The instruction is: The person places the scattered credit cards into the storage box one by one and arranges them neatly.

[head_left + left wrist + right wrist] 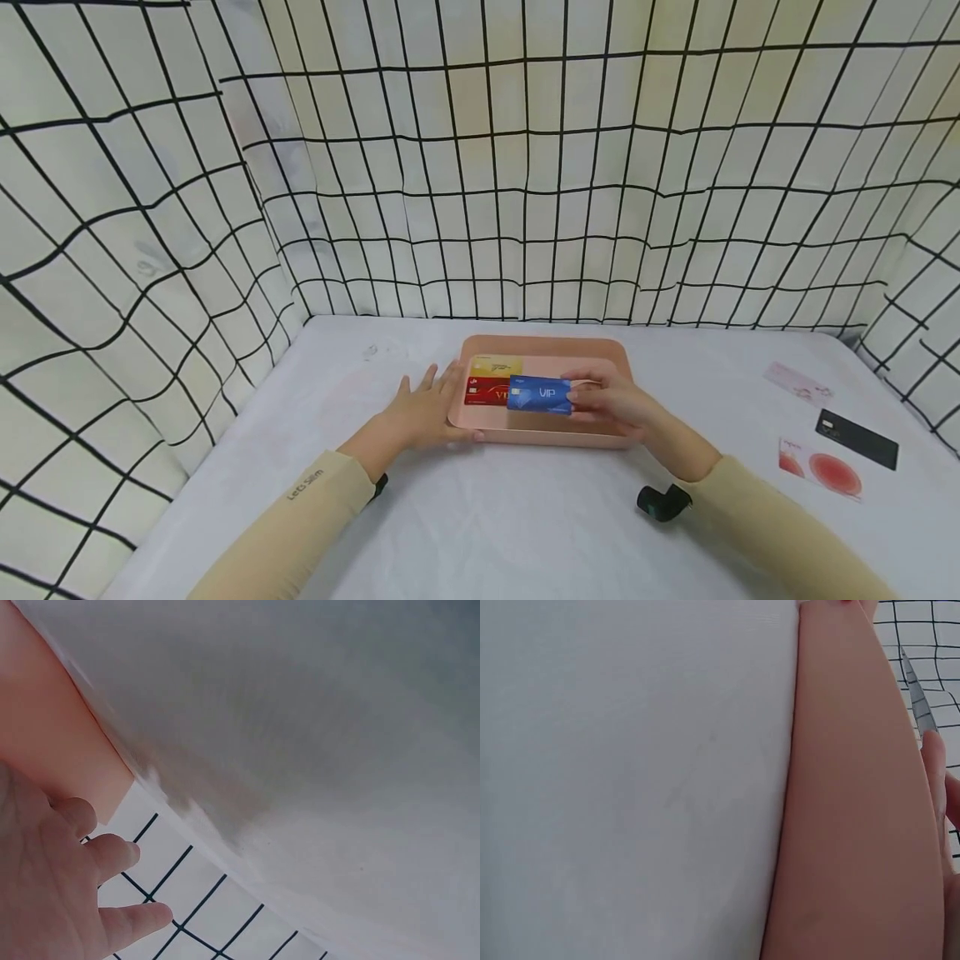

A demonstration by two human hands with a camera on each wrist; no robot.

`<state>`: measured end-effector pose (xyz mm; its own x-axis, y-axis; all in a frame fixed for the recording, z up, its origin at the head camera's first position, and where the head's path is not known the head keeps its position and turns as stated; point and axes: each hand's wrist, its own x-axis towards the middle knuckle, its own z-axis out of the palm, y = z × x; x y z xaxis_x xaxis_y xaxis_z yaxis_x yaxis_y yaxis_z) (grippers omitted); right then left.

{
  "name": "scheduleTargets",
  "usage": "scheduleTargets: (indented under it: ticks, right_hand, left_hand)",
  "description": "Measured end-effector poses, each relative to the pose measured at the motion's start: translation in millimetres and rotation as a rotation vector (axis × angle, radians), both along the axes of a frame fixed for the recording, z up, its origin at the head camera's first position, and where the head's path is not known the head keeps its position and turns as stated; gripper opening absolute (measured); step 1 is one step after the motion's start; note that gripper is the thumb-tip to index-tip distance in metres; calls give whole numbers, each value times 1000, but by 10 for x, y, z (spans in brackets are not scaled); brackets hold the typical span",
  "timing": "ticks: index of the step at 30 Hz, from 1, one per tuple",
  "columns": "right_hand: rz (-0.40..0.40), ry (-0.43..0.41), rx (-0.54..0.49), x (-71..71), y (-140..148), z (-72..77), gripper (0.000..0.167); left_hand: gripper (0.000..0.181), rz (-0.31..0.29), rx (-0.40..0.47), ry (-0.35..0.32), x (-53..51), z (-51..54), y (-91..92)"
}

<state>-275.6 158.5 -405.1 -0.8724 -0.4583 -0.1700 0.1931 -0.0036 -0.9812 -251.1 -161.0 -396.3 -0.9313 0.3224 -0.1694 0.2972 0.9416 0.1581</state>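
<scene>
Hands (420, 418) (617, 404) at opposite edges of pink tray (532, 437)

The blue card (536, 395) hides the right end of the red card (486, 392) (whose large lettering breaks off there). Fine print on the yellow card (496, 367) is unreadable. The left wrist view's edge cuts off the tray (52, 724).

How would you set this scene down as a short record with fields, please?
left hand: touching the left side of the tray
right hand: holding the blue VIP card by its right end
blue VIP card: over the tray, hiding part of the red card in the head view
in the tray: red card, with the yellow card behind it
right side of the table: pale pink card, black card, white-and-red card
</scene>
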Motion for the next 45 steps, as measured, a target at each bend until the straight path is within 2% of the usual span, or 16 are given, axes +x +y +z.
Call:
scheduleTargets:
  ticks: [5,12,22,36,45]
  right_hand:
    - [-53,-22,39,-30,-145,-34,42]
    - [-139,-107,122,-73,-290,-56,41]
    - [-67,-102,189,-63,-422,-37,41]
    - [-81,-151,251,-46,-656,-53,41]
    - [-81,-129,293,-65,-755,-74,38]
  left_hand:
    - [120,0,2,1,1,-1,-5]
    - [121,-1,2,2,-5,-3,-3]
    - [121,-4,-8,-2,-13,-16,-4]
    - [120,11,-13,-6,6,-24,-8]
    - [119,8,0,3,2,-23,-11]
